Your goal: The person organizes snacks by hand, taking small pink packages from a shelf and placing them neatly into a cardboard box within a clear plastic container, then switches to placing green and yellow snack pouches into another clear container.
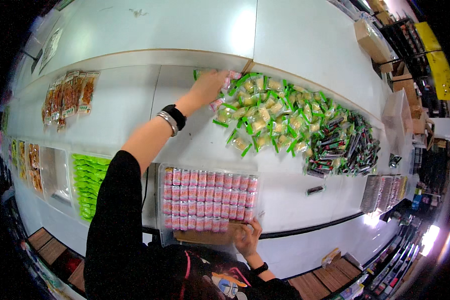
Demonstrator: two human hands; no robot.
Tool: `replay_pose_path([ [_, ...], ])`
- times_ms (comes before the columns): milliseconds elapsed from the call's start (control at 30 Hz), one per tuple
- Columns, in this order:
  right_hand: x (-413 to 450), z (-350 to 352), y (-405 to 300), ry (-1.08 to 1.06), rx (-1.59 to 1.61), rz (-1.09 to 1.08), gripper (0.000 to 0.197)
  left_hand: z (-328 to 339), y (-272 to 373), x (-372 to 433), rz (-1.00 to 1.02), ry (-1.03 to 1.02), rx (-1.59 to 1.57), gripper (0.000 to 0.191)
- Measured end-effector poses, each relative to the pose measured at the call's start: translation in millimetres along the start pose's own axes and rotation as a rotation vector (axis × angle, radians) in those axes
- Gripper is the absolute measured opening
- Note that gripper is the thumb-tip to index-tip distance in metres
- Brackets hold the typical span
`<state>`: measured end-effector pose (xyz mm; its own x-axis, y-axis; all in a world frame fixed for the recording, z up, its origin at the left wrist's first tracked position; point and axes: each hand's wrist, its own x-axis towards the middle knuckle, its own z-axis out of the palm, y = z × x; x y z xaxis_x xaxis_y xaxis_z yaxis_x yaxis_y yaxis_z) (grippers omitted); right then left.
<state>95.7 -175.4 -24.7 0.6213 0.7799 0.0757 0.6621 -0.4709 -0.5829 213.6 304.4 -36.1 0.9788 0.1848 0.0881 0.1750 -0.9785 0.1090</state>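
My left hand (pixel 209 88) is stretched out to the left end of a heap of clear packets with green edges (pixel 264 114), which hold pale yellow pieces. Small pink-and-white packets (pixel 233 75) lie at its fingers; blur hides whether it grips one. Close to my body stands a clear plastic bin (pixel 258 187) with rows of pink-and-white small packs (pixel 210 195). Brown cardboard (pixel 200 237) shows along the bin's near side, where the front row stops short. My right hand (pixel 248 238) is at the near right corner, its bent fingers by the last packs. Whether it pinches one is unclear.
Dark, slim wrapped sticks (pixel 345 146) are heaped at the right, with one loose stick (pixel 315 190) nearer me. Bags of reddish-brown food (pixel 71 93) lie at the far left. Bright green packets (pixel 86 183) fill a bin beside my left arm. A raised ledge (pixel 153 56) runs behind.
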Motion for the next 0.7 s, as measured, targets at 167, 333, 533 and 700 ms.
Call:
replay_pose_path([
  [167, -9, 4, 6, 0.012, 0.003, 0.006, 0.031, 20, 10, -7, -0.121, 0.148, -0.231, 0.029],
  [333, -7, 2, 2, 0.043, 0.055, -0.013, 0.031, 16, 9, -16, -0.246, 0.056, -0.071, 0.031],
  [533, -1, -1, -5, 0.084, 0.069, -0.003, 0.026, -46, 32, -66, -0.401, 0.249, -0.519, 0.029],
  [700, -6, 2, 2, 0.096, 0.091, -0.049, 0.025, -106, 92, -141, -0.425, 0.125, -1.027, 0.029],
])
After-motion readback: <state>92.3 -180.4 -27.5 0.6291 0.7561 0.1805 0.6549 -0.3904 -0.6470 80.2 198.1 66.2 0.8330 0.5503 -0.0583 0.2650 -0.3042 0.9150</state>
